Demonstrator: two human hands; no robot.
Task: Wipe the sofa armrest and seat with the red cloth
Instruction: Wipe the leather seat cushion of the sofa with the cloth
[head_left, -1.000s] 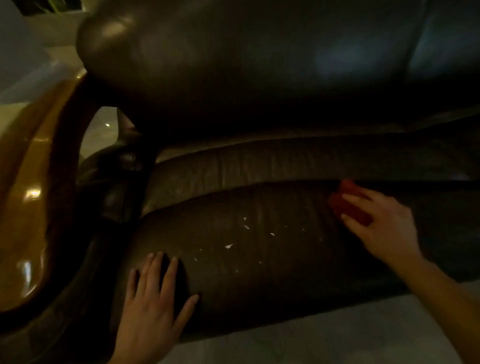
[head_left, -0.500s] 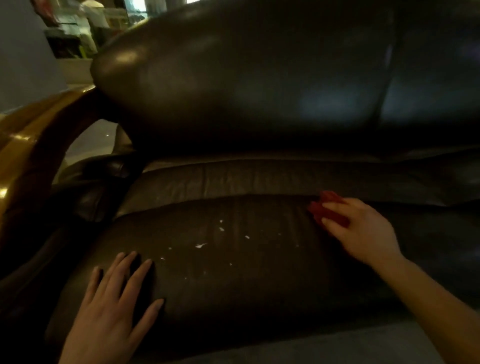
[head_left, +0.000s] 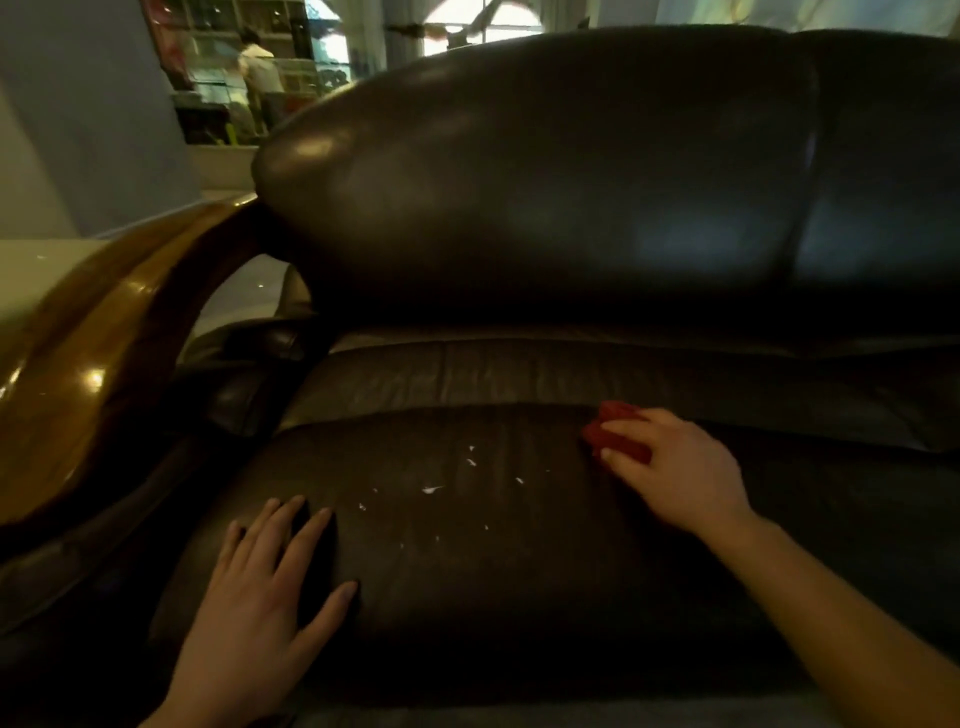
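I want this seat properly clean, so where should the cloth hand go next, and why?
Probably sweep the right hand, pressing the red cloth, leftward across the seat cushion: white flecks lie between it and the flat left hand.

Dark leather seat (head_left: 467, 571), creased, seam line running across the back part. On it: red cloth (head_left: 615, 436) near the seam, right of centre, pinned under right hand (head_left: 675, 467), fingers curled over it. Left hand (head_left: 260, 608) flat on the front-left part, fingers spread, palm down. White flecks (head_left: 431, 489) scattered mid-cushion, between the two hands, well clear of the left hand, nearer the cloth. Glossy wooden armrest (head_left: 93, 374) borders the seat on the left.
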